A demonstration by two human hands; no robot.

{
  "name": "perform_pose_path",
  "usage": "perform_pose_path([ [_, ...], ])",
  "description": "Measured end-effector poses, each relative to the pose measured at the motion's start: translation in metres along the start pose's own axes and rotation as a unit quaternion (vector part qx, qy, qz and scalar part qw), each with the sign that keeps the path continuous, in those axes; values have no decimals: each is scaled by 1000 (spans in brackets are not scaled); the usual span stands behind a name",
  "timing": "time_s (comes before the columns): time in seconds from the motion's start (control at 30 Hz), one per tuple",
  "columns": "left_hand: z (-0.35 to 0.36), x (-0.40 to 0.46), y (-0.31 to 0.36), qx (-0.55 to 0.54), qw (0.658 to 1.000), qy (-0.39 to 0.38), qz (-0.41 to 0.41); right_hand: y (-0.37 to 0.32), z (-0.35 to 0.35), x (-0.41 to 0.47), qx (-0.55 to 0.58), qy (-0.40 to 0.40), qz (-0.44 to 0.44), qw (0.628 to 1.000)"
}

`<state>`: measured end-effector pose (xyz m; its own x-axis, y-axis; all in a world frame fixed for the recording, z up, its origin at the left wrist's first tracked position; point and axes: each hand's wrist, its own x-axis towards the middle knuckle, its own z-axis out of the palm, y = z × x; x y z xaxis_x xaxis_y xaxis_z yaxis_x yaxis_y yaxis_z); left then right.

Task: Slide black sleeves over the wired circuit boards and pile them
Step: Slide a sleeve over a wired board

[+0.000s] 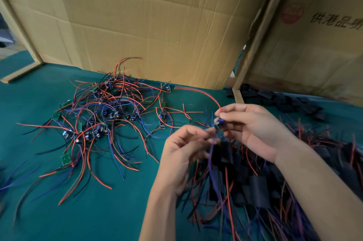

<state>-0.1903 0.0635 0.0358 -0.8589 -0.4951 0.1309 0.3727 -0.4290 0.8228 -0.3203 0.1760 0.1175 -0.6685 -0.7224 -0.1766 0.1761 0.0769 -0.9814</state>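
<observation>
right hand (249,122) pinches circuit board (219,122), frame centre-right | left hand (182,148) pinches its wires (213,154) just lower-left | sleeves (255,189) below

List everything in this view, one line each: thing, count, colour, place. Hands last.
bare circuit boards: a tangled pile, too many to count, green boards with red, blue and black wires, left-centre of the table.
sleeved boards: a pile, not countable, black sleeves with red and blue wires, under and right of the hands.
empty sleeves: a loose heap, black, far right by the box.
held board: one, dark with a red and a blue wire, between the hands.
table cover: one, teal.
cardboard boxes: two, brown, behind the table.
left hand: pinches the blue wire.
right hand: pinches the held board.
</observation>
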Motion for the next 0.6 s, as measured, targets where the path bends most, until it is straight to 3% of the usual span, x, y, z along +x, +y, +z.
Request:
perform_pose_path([
  [0.13, 1, -2, 5, -68, 996, -32, -52, 4, 0, -7, -59, -8, -28, 998],
  [0.4, 2, 0, -4, 30, 999, 20, -38, 21, 28, -9, -147, 30, -67, 986],
  [0.6, 2, 5, -9, 40, 998, 19, -43, -14, -14, 18, -407, -3, -107, 907],
])
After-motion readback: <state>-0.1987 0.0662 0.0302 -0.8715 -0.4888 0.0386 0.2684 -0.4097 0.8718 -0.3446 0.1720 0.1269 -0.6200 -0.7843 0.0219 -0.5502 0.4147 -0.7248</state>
